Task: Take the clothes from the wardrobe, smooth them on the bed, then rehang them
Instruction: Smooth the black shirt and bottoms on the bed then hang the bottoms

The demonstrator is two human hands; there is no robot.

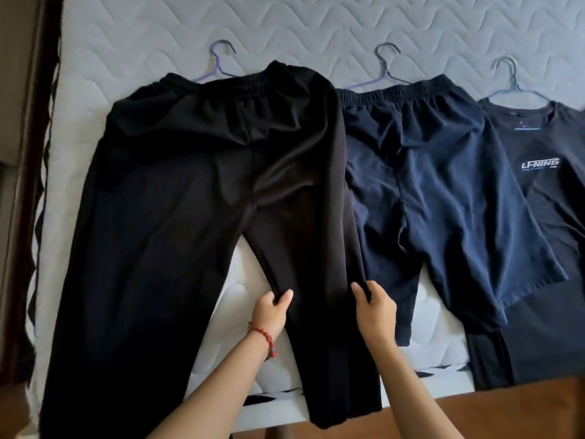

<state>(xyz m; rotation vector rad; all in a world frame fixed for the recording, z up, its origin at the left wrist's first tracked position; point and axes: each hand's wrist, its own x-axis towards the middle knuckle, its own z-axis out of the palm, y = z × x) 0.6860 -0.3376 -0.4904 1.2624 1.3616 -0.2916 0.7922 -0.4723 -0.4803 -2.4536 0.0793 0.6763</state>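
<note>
Both hands pinch the right leg of the black trousers (202, 191) — left hand (272, 312) at its left edge, right hand (375, 308) at its right. We should pull evenly toward the near bed (285, 26) edge — flattening creases.

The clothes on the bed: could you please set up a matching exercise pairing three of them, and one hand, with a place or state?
Column one:
1. black trousers
2. navy shorts
3. dark T-shirt
4. left hand

Column two:
A. lies in the middle of the row
B. bears white lettering
C. has a red bracelet at its wrist
D. one leg gripped by both hands

Pairs: 1-D, 2-A, 3-B, 4-C
</note>
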